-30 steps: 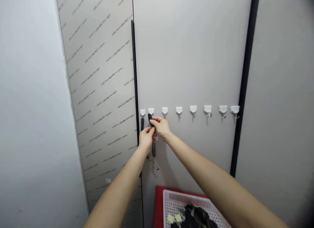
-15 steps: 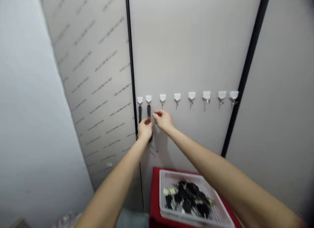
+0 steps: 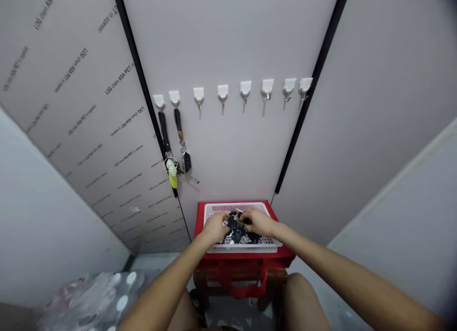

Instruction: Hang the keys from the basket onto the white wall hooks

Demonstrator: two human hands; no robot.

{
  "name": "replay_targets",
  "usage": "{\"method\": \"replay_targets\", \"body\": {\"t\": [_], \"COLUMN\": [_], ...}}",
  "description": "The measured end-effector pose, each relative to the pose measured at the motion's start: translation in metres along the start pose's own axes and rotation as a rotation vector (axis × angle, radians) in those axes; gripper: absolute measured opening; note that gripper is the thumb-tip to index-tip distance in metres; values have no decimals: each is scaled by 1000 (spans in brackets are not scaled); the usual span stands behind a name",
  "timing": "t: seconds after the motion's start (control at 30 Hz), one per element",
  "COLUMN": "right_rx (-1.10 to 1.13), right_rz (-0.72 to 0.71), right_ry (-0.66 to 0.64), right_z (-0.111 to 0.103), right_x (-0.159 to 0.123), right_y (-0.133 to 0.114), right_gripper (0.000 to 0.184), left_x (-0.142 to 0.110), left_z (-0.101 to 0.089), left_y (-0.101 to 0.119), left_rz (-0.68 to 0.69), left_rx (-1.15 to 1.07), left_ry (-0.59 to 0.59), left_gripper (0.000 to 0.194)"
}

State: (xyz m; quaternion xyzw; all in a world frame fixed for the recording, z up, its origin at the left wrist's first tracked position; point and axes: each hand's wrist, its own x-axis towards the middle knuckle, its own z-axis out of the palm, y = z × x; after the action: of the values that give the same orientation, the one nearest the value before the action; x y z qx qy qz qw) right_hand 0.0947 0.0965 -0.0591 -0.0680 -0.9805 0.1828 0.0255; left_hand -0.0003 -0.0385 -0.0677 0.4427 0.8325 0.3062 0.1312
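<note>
A white plastic basket (image 3: 237, 248) holds a jumble of black and silver keys (image 3: 235, 232). My left hand (image 3: 214, 228) reaches into its left side, fingers curved and thumb apart, touching the pile's edge. From the right, my right hand (image 3: 260, 221) dips in with bent, parted fingers over the keys. On the wall, a black strap keychain (image 3: 163, 131) with a yellow-green charm (image 3: 173, 175) hangs from the leftmost hook. A braided strap keychain (image 3: 178, 121) with a black car key (image 3: 186, 161) hangs from the second hook.
Several white adhesive hooks (image 3: 223, 92) run in a row across the wall panel. Under the basket is a red bag or cover (image 3: 246, 263) on a wooden stool (image 3: 203, 286). Plastic-wrapped bottles (image 3: 114, 297) stand at lower left. My knee (image 3: 303, 302) is near the stool.
Both hands have left the second hook's keychain and moved down into the basket. That keychain now hangs freely. The view has tilted down.
</note>
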Motion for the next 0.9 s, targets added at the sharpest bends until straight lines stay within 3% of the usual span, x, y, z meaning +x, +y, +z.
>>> {"method": "replay_targets", "body": {"t": [0.07, 0.17, 0.27, 0.4, 0.53, 0.73, 0.9], "right_rx": [-48, -38, -52, -45, 26, 488, 598], "right_rz": [-5, 101, 190, 168, 127, -16, 17], "right_ry": [26, 71, 131, 108, 131, 66, 160], "right_z": [3, 2, -2, -6, -8, -5, -16], "right_x": [-4, -6, -6, -6, -7, -4, 7], "right_y": [2, 5, 13, 20, 11, -16, -33], "right_gripper": [27, 26, 24, 24, 20, 23, 20], "left_x": [-2, -3, -3, -4, -1, 8, 11], "left_z": [10, 12, 10, 9, 5, -16, -39], "left_y": [3, 7, 6, 2, 1, 13, 22], "left_rz": [73, 70, 52, 115, 117, 3, -43], "left_rx": [151, 279, 315, 284, 109, -368, -579], "left_ry": [-84, -114, -108, -110, -49, -29, -8], "left_gripper": [36, 34, 25, 14, 10, 6, 7]}}
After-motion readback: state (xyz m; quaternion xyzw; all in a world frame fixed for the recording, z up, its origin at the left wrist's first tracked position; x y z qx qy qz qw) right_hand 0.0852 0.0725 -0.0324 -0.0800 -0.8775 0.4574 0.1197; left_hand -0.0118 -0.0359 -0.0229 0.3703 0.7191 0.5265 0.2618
